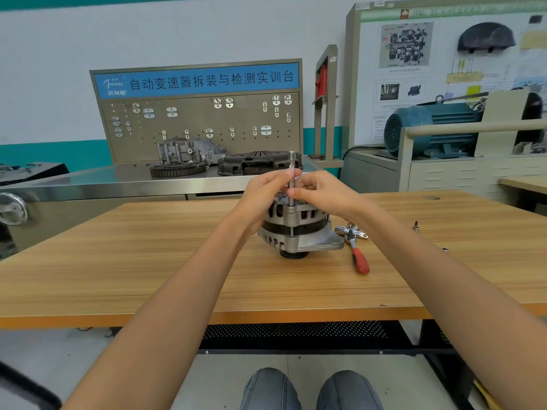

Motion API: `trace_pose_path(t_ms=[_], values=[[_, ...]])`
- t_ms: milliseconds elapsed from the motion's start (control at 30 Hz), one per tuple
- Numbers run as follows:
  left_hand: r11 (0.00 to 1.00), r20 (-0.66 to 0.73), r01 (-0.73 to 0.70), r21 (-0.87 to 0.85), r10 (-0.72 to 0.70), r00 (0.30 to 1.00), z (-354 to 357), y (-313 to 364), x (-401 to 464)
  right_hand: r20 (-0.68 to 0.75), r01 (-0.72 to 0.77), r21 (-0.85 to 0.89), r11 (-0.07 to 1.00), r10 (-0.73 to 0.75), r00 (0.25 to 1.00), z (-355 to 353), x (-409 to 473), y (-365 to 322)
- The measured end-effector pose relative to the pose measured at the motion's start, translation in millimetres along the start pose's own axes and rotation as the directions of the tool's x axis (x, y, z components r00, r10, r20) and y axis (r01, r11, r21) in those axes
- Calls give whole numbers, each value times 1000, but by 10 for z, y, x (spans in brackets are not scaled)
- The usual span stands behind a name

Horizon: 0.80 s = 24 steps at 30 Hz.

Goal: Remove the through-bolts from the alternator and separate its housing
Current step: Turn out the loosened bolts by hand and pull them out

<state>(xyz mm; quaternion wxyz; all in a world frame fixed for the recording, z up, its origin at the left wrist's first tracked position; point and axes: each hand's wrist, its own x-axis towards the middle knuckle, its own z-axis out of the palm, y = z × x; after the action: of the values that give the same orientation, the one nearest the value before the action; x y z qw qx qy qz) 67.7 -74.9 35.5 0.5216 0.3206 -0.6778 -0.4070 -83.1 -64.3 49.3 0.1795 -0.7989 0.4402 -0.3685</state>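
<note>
- A ribbed, cast-aluminium alternator (297, 229) with slotted vents and a dark band round its middle is stood on its black pulley end, near the centre of a wood-grain laminate table (148, 261) with an orange front edge.
- A slim, bright steel extension bar with a socket at its top (292, 173) is held upright over the near edge of the housing, in line with a thin steel through-bolt (291, 230) seen running down the housing's side.
- The left hand (266, 192) is curled, and the bar is pinched between its thumb and fingertips just below the socket.
- The right hand (318, 190) is curled too, with its fingertips closed on the bar lower down, just above the housing.
- The upper face of the alternator is largely hidden behind both hands, so the bolt head and the bar's seat on it cannot be made out.
- A chrome ratchet wrench with a red handle (356, 250) is laid flat on the table just right of the alternator; a second chrome piece beside its head is too blurred to be told.
- Two small metal bits (416, 225) are seen further right, well apart from the alternator; their shape cannot be told.
- A grey pegboard with a blue sign (198, 110) is stood behind, on a steel bench.
</note>
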Motion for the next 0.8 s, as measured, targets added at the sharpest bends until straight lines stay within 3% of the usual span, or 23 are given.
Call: trace_pose_path(t_ms=[167, 333, 600, 667, 800], values=[[998, -56, -6, -63, 3, 998, 31, -10, 20, -19, 2, 56, 998, -1, 1000, 34, 6, 3], [999, -94, -11, -49, 6, 996, 77, 33, 12, -149, -19, 107, 994, 35, 988, 84, 26, 27], [997, -229, 4, 81, 14, 973, 163, 117, 70, -30, 5, 130, 991, -1, 1000, 19, -23, 5], [990, -211, -27, 140, 56, 976, 179, 153, 63, -13, 17, 136, 991, -15, 1000, 9, -27, 3], [997, -125, -68, 32, 72, 990, 164, 231, 31, 11, 25, 108, 994, -27, 1000, -18, -35, 13]])
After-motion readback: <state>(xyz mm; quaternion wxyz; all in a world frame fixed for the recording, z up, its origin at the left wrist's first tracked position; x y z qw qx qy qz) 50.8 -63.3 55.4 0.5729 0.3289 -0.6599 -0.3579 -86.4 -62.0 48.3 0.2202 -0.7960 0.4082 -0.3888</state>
